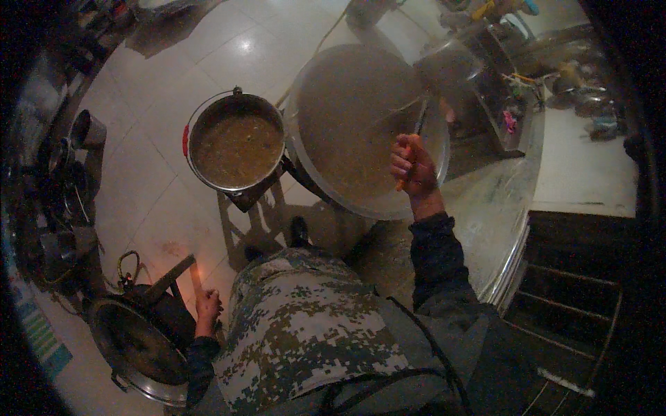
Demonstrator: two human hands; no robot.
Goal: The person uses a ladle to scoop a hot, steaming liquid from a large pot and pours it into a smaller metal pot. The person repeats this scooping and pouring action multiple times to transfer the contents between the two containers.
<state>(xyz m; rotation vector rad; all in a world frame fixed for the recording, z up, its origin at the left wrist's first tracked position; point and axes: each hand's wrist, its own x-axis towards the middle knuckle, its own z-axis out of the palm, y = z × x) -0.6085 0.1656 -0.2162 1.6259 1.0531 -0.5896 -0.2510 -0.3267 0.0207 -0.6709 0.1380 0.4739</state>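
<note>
My right hand (416, 164) is closed around the orange-red handle (400, 184) of a long utensil. Its dark shaft (420, 118) points away over a large round metal pot (295, 122), and its far end is lost in steam. Brownish liquid (338, 161) shows dimly inside this pot. To its left stands a smaller metal bucket (237, 191) with a wire bail and a red grip, holding brown, soupy food (237, 148). Low on the left, my left hand (209, 308) hangs with fingers curled, beside a dark metal frame (166, 281); whether it holds anything is unclear.
A wide lidded or shallow metal pan (138, 340) sits at lower left near an orange glow (195, 273). A stand (255, 218) shows under the bucket. On the right are a white counter (583, 177) with bowls (596, 101) and a wire rack (567, 307).
</note>
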